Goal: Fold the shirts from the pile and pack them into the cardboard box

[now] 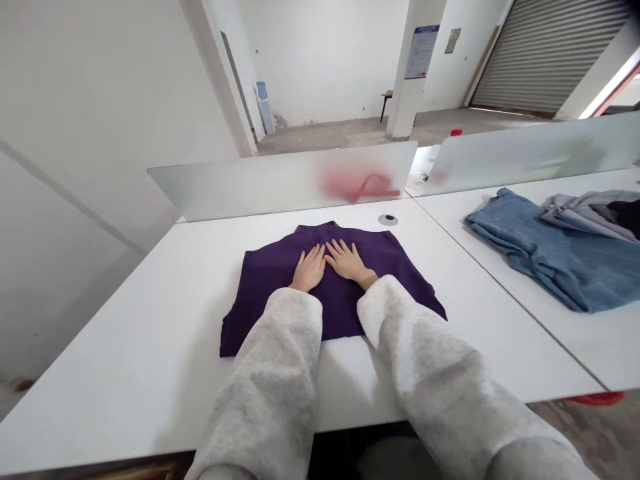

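Observation:
A dark purple garment (270, 293) lies folded on the white table (150, 347) in front of me. My left hand (310, 267) rests flat on its middle, fingers stretched out and together. My right hand (347, 260) lies flat beside it, fingers spread, and the two hands nearly touch at the fingertips. Both arms wear light grey fleece sleeves. Neither hand holds anything.
A frosted divider (240, 187) stands along the table's far edge, with something red blurred behind it. A round cable grommet (388, 219) sits just past the garment. On the adjoining table to the right lie a blue garment (560, 260) and a grey one (585, 213).

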